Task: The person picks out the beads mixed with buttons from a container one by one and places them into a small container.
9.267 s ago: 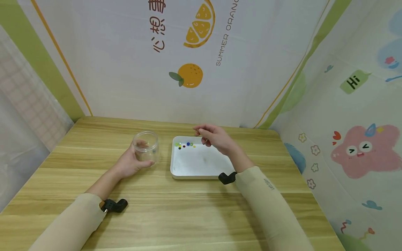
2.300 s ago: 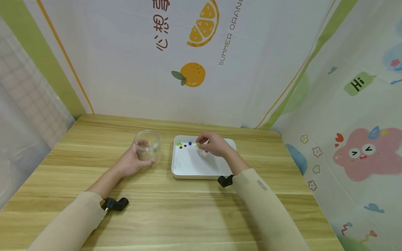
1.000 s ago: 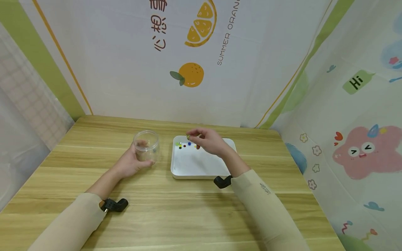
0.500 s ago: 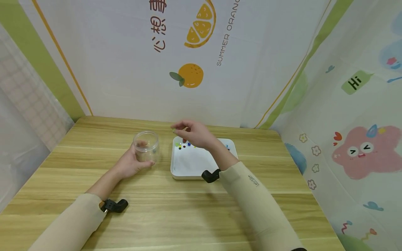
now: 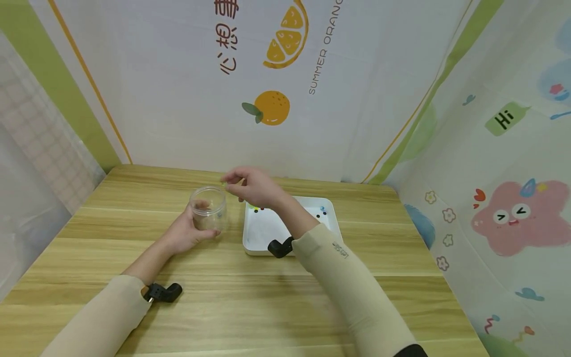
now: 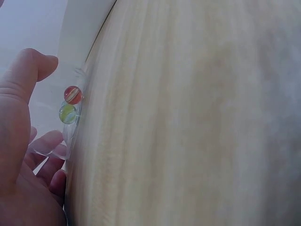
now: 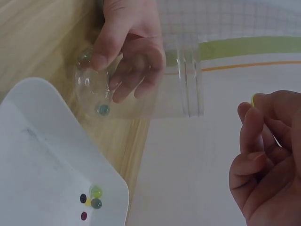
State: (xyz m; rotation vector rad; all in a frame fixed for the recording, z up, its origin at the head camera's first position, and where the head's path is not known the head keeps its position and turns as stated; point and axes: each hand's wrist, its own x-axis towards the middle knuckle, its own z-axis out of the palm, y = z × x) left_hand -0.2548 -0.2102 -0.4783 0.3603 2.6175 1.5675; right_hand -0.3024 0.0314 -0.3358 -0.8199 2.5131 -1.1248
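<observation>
My left hand (image 5: 184,232) grips a clear, open-topped jar (image 5: 216,218) from its left side, the jar upright on the table. Two marbles show low in the jar in the left wrist view: a red striped marble (image 6: 73,94) and a yellow-green marble (image 6: 67,113). Just above and right of the jar's rim, my right hand (image 5: 256,188) pinches a small yellow-green marble (image 7: 254,100) between thumb and forefinger, mostly hidden by the fingertips. Below the right forearm lies a white tray (image 5: 263,242) with several small marbles (image 7: 96,191) in its far left corner.
A few dark and blue pieces (image 5: 322,209) lie at the tray's far right. The wooden table (image 5: 214,307) ends at a printed cloth backdrop (image 5: 178,124), with another printed cloth (image 5: 513,163) on the right side.
My right hand has lifted the yellow-green marble from the tray and carried it left to the jar's rim. The left hand and jar have stayed in place.
</observation>
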